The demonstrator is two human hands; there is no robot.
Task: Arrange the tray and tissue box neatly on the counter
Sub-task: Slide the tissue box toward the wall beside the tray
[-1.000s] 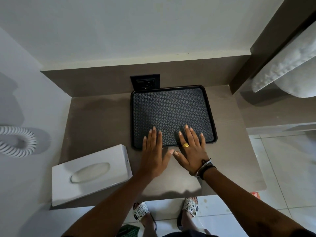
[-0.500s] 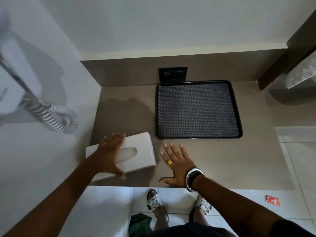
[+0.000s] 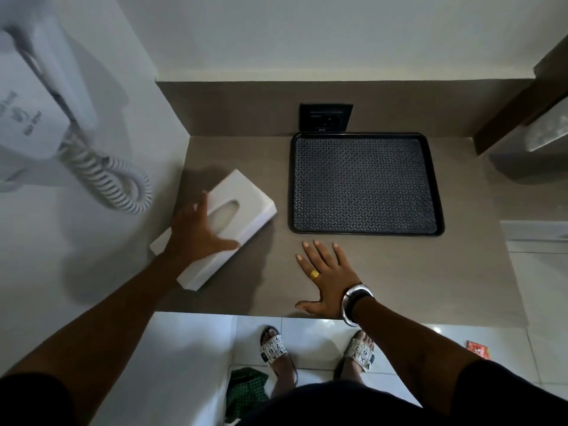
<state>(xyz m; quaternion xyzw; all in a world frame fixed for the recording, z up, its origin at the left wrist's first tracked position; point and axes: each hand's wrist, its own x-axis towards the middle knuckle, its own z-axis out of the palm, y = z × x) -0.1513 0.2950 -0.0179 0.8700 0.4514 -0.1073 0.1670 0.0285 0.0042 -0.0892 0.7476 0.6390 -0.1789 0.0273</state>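
A black patterned tray [image 3: 365, 183] lies flat at the back of the brown counter [image 3: 415, 272], its far edge against the back panel. The white tissue box [image 3: 246, 198] sits diagonally near the counter's left side, one end lifted or overhanging toward the left wall. My left hand [image 3: 196, 233] grips the box across its top, thumb on its near long side. My right hand [image 3: 327, 278] rests flat with spread fingers on the counter just in front of the tray, holding nothing.
A black wall socket [image 3: 325, 117] sits behind the tray. A white hair dryer with a coiled cord [image 3: 107, 176] hangs on the left wall beside the box. A towel [image 3: 547, 130] hangs at the far right. My sandalled feet [image 3: 273, 348] stand below the counter edge.
My hands left the tray's front edge. The left hand reached the tissue box, took hold of it and turned it diagonally. The right hand settled flat on the counter.
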